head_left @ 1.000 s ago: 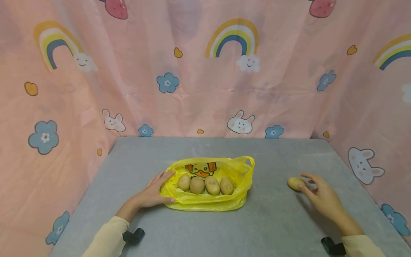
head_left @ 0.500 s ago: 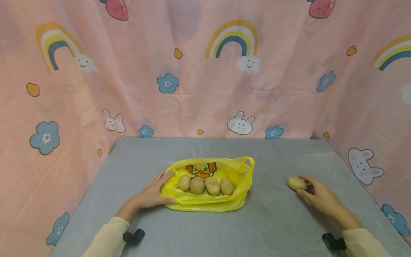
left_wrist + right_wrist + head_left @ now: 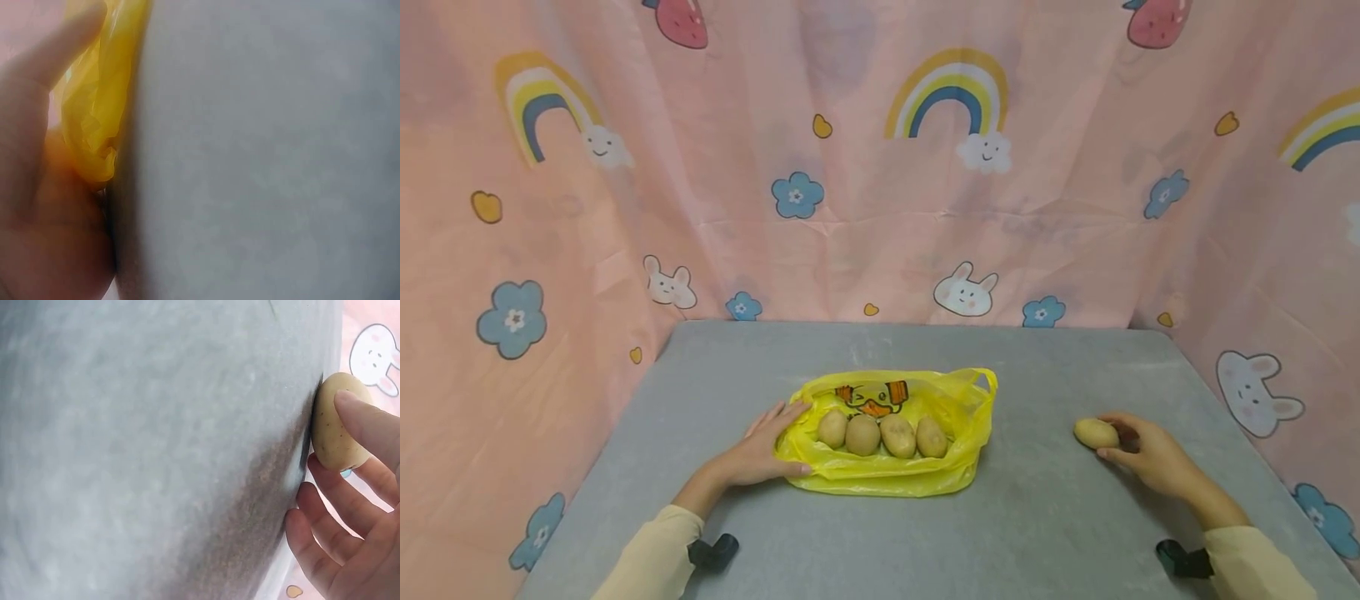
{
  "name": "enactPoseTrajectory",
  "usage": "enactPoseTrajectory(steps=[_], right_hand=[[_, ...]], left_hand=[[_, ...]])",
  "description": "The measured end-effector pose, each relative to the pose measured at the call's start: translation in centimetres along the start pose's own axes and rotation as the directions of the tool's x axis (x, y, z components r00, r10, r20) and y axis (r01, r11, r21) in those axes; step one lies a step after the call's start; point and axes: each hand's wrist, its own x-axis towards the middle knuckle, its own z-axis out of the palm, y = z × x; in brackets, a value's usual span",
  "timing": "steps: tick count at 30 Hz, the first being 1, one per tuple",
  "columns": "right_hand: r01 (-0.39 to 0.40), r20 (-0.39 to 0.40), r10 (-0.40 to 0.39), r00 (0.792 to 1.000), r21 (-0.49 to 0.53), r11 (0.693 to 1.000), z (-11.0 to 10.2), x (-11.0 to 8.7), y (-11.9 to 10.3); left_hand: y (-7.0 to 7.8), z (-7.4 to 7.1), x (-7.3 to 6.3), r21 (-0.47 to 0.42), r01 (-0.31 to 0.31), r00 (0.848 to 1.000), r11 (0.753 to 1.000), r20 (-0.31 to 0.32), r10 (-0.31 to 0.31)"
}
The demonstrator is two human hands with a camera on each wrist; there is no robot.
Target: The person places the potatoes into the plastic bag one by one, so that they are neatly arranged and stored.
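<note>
In the head view, a yellow plastic bag with a duck face print lies on its side on the grey table, its mouth spread. Several potatoes sit in a row inside it. My left hand rests on the bag's left end, thumb and fingers extended apart along its rim; the left wrist view shows the thumb over the yellow plastic. Off to the right, one more potato is on the table. My right hand pinches its right end; the right wrist view shows the thumb against the potato's side.
The grey table ends at a pink patterned curtain behind and on both sides. A bag handle loop sticks up at the bag's right end. Dark wrist devices are worn on both sleeves.
My right hand's fingers and thumb have closed around the right end of the lone potato, which stays about where it was. The left hand and the bag have not moved.
</note>
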Motion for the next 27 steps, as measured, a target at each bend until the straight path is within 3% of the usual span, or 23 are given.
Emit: enactPoseTrajectory(steps=[11,27], right_hand=[[-0.013,-0.029,0.013,0.999,0.014,1.000,0.0,-0.3,-0.4],[0.030,-0.059,-0.025,0.998,0.087,0.996,0.1,-0.3,-3.8]], left_hand=[[0.2,0.1,0.0,0.003,0.010,1.000,1.000,-0.004,-0.010],[-0.1,0.2,0.1,0.013,-0.004,1.000,1.000,-0.011,0.004]])
